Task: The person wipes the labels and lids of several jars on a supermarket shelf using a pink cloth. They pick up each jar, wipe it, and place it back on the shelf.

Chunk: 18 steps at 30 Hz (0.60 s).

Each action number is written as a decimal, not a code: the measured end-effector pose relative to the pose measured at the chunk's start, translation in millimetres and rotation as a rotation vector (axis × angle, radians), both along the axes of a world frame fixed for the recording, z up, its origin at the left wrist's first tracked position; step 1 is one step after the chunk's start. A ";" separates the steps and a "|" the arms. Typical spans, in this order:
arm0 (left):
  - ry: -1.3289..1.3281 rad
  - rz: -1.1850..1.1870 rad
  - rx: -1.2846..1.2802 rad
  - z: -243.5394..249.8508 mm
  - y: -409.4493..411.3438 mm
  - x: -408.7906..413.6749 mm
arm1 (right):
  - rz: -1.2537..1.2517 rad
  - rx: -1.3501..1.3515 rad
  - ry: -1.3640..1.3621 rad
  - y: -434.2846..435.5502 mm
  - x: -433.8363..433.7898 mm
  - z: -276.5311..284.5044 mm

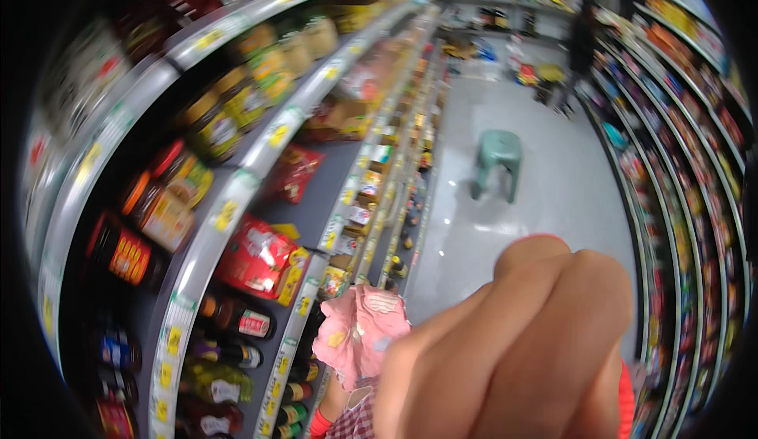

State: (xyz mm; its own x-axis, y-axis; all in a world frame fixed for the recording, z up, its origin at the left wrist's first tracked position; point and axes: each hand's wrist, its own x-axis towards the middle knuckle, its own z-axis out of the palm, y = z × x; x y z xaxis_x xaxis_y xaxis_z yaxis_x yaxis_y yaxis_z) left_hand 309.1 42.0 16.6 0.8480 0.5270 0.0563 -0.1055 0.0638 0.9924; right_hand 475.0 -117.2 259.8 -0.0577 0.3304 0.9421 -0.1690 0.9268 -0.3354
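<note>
A crumpled pink cloth [362, 335] with pale patches is bunched over my left hand [333, 399]. Only a strip of skin above a red cuff shows there, and the fingers are hidden in the cloth. Both are close to the front edge of the left shelves. Very near the camera, my right hand [503, 350] fills the lower right, its fingers bent and partly blurred. Whether anything is in its grasp is hidden. Red-and-white checked fabric [353, 416] shows below the pink cloth.
Left shelves [207, 255] hold bottles, jars and a red packet [260, 258]. A green plastic stool [500, 158] stands on the grey floor [474, 237] of the aisle. Packed shelves [681, 214] line the right side. A person in dark clothes [580, 48] stands farther down.
</note>
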 end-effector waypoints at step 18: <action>-0.583 0.379 -0.154 16.7 -25.0 -123.3 | -0.713 -0.001 -0.215 228.8 -64.6 -13.0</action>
